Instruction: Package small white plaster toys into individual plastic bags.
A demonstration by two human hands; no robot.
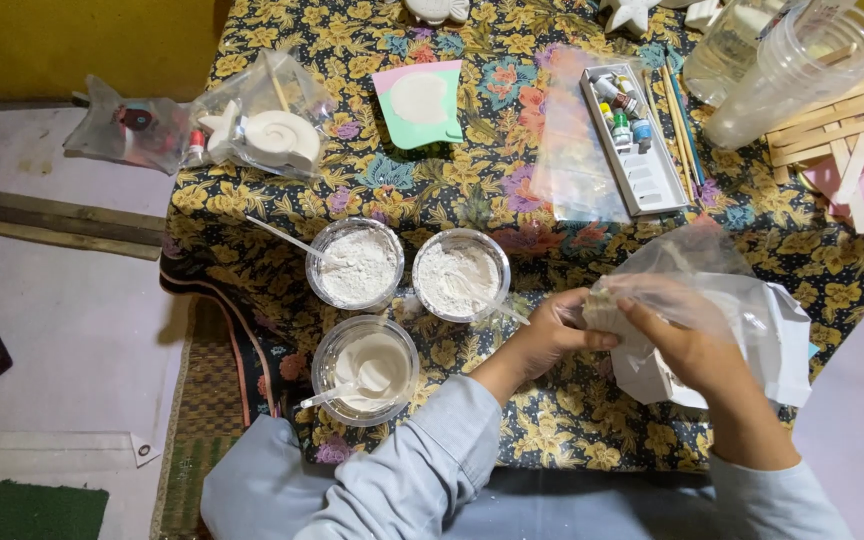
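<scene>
My left hand point(552, 335) and my right hand point(677, 340) both grip the twisted neck of a clear plastic bag point(742, 310) holding white powder, low over a floral cloth point(472, 180). My right hand is partly wrapped in the bag's plastic. To the left of my hands stand three clear cups: two with dry white powder point(357, 265) point(460, 275) and one with wet white paste and a plastic spoon point(367, 368). The nearer powder cup lies just left of my left hand.
A paint tube set in a tray point(632, 135), brushes point(682, 125), clear cups point(782, 70) and wooden sticks point(847, 130) lie at the back right. A bagged white shell figure point(272, 140) sits at the back left, a green and pink card point(420, 100) mid-back. Wooden slats point(62, 222) lie on the floor.
</scene>
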